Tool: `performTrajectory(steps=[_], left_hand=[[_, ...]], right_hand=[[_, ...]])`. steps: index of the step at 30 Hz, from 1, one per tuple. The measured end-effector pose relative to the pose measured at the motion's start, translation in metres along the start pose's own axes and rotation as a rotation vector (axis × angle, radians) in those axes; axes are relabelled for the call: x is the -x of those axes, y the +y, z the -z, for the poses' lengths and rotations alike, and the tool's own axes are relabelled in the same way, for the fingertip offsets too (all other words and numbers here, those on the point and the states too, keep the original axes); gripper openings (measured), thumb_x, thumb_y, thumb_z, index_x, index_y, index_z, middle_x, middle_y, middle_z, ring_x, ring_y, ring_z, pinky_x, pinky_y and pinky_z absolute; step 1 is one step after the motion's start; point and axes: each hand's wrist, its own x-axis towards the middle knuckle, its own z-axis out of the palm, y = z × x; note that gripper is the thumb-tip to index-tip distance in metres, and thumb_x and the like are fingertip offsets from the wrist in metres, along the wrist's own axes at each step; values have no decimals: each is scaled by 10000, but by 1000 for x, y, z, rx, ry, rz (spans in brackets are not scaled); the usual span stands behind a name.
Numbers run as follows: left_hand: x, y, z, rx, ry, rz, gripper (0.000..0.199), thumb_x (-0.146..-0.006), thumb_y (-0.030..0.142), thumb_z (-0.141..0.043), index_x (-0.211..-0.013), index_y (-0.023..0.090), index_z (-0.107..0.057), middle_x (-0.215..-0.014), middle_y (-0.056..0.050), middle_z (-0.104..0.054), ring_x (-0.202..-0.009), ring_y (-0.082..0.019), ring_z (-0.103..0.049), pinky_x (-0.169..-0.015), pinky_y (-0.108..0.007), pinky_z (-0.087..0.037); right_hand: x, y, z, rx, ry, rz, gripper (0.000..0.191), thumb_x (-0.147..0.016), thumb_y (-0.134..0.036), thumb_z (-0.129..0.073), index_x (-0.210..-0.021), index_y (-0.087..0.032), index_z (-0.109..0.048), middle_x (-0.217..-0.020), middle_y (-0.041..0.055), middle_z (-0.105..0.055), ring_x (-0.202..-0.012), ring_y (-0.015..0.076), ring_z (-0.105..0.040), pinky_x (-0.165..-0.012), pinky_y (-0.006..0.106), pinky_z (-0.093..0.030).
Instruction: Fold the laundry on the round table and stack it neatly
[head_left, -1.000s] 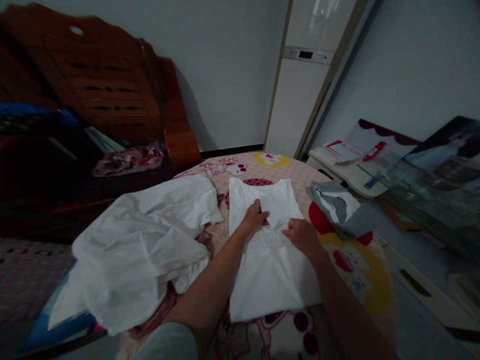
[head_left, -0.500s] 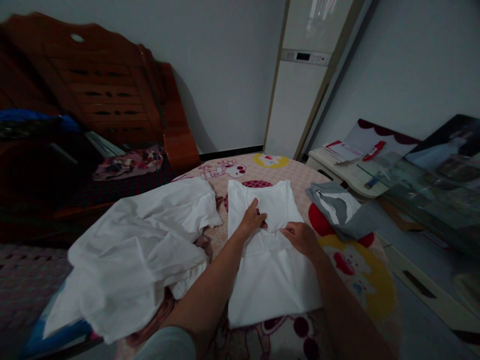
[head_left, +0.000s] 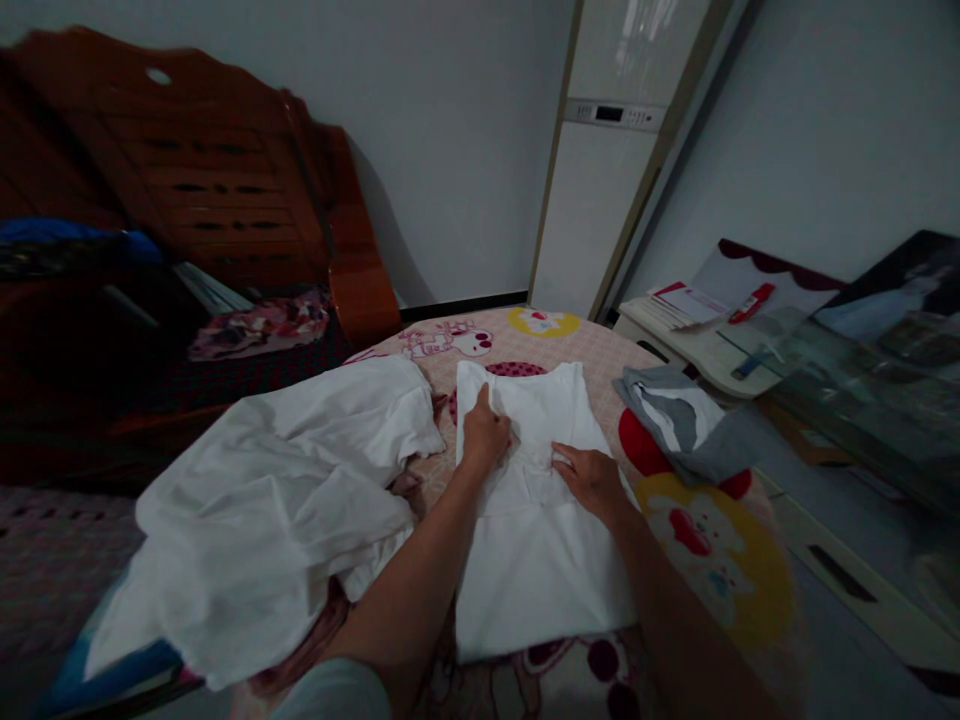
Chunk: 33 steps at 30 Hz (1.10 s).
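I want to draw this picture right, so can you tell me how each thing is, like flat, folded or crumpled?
Middle white garment: laid flat, creased near the hands
Left hand: on that garment, fingers partly curled, grip unclear
Right hand: on that garment, seems to pinch it
White cloth heap: loose, rumpled
Grey-and-white cloth: folded into a bundle
Patterned cloth on bench: crumpled
Tablecloth: spread out

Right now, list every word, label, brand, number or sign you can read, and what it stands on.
None can be read.
Panel: marks too small.
Papers: any print too blurred.
Red item: any marking too blurred.
Middle white garment: no lettering visible.
Tablecloth: printed pictures, no readable words.
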Motion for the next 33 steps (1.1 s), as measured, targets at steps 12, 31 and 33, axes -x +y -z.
performTrajectory(steps=[12, 31, 33], left_hand=[[18, -8, -25, -571, -416, -557, 665, -939, 503, -483, -1500, 181, -335, -1567, -145, -320, -1462, -297, -266, -1185, -546, -197], [19, -10, -21, -614, -353, -484, 684, -929, 569, -445, -1494, 196, -348, -1582, -139, -291, -1470, -331, -225, -1177, -574, -149], [19, -9, -21, -621, -356, -480, 693, -927, 571, -450, -1495, 188, -348, -1584, -139, -284, -1471, -332, -223, -1177, -575, -151]], right_hand=[[2, 7, 0, -277, 205, 8, 397, -951, -355, -443, -1239, -193, -663, -853, 67, -759, -726, 180, -676, -667, 248, -448], [4, 2, -4, -152, 91, -75, 364, -956, -303, -441, -1225, -221, -673, -1054, 80, -751, -931, 201, -697, -817, 274, -478], [4, 2, -4, -135, 78, -79, 360, -948, -307, -463, -1233, -225, -668, -1036, 81, -754, -920, 205, -699, -809, 278, -478]])
